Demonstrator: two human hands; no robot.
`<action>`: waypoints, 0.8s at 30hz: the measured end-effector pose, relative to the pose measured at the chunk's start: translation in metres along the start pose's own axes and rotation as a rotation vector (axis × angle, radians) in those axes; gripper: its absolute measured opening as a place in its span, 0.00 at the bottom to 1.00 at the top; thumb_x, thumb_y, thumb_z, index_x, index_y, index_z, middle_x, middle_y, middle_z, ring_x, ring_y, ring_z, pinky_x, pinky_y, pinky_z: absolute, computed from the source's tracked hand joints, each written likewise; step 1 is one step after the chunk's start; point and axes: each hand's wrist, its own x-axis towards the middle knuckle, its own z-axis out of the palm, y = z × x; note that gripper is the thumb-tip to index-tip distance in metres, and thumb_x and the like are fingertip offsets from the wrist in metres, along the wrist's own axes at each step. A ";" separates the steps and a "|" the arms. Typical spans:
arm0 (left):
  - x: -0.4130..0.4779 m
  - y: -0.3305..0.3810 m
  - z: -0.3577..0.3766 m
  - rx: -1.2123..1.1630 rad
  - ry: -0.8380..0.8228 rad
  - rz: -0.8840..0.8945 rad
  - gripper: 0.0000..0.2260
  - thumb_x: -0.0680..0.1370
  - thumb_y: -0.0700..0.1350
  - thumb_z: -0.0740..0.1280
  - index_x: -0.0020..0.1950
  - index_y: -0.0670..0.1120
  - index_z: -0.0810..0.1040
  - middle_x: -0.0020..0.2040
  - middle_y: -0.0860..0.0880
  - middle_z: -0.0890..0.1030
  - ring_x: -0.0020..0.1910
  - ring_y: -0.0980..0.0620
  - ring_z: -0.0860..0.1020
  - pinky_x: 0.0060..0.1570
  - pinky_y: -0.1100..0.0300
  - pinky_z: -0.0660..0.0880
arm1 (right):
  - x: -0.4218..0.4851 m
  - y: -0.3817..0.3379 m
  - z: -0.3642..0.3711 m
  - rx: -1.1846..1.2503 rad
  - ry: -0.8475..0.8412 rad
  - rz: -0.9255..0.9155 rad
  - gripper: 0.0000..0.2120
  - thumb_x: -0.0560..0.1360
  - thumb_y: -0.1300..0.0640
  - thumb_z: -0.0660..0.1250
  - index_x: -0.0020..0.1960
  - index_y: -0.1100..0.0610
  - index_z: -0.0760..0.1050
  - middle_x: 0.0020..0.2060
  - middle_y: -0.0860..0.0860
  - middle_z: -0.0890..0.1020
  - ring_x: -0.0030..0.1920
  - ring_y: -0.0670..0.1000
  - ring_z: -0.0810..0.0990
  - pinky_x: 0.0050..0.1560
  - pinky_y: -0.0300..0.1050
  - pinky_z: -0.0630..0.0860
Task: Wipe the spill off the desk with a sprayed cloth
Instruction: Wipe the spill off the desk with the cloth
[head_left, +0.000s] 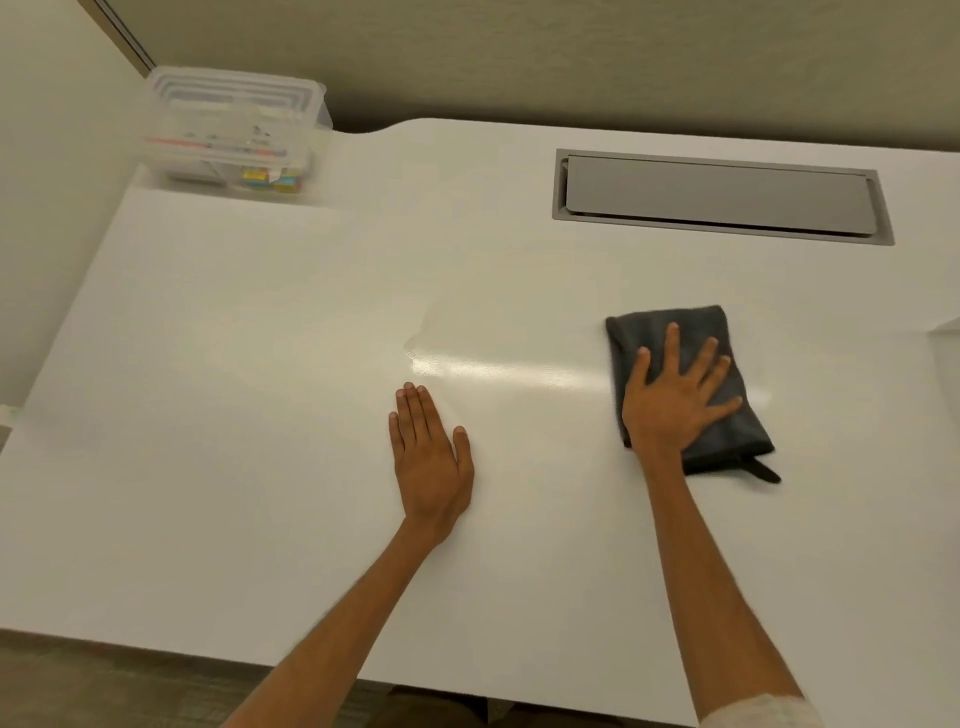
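Cloth (691, 364), dark grey and folded into a rough rectangle, lies flat on the white worktop (208, 467) at the right of the scene, its long axis running from the far edge toward the person and leaning slightly rightward; a small black loop or tag pokes out at its near right corner. Right hand (675, 400) rests palm-down on the cloth with all 5 digits spread and flat, a pressing grip and not a pinch, so the fabric is held against the surface by the palm alone. Left hand (431, 457) lies bare on the worktop, fingers extended and held together, touching nothing else and serving, by appearance, as a brace. Between the 2 hands, and just beyond the left fingertips, a glossy damp streak (493, 369) crosses the surface, with a faint matt-edged patch above it; whether this is remaining spill or moisture from the cloth cannot be told. The streak lies to the left of the cloth, along a line roughly at right angles to the cloth's long axis, so a leftward sweep would present the cloth's broad side to it. The right hand alone carries the cloth and is the one placed to make that sweep, though the left is nearer the streak. A clear plastic box (234, 130) stands at the far left corner and a grey cable hatch (722, 195) is set in the far right; both are well apart from the wet area.
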 end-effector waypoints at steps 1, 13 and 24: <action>0.000 0.000 0.000 0.001 0.005 -0.001 0.30 0.82 0.51 0.49 0.79 0.38 0.43 0.81 0.41 0.47 0.80 0.48 0.43 0.79 0.49 0.46 | -0.011 -0.001 0.001 0.020 0.013 0.028 0.27 0.80 0.36 0.46 0.77 0.39 0.48 0.79 0.55 0.52 0.78 0.60 0.51 0.68 0.77 0.50; 0.001 -0.002 -0.006 -0.137 -0.023 -0.009 0.28 0.82 0.48 0.49 0.79 0.40 0.45 0.80 0.43 0.48 0.80 0.49 0.45 0.79 0.51 0.46 | -0.089 -0.129 0.029 -0.005 -0.174 -0.518 0.28 0.79 0.36 0.45 0.77 0.40 0.46 0.79 0.54 0.50 0.78 0.59 0.47 0.70 0.74 0.45; 0.000 -0.012 -0.006 -0.094 0.003 0.060 0.27 0.82 0.46 0.51 0.79 0.40 0.47 0.81 0.43 0.50 0.80 0.51 0.46 0.79 0.52 0.49 | 0.009 -0.021 0.000 0.027 -0.007 -0.018 0.28 0.78 0.34 0.44 0.76 0.39 0.50 0.78 0.55 0.53 0.78 0.60 0.51 0.69 0.76 0.48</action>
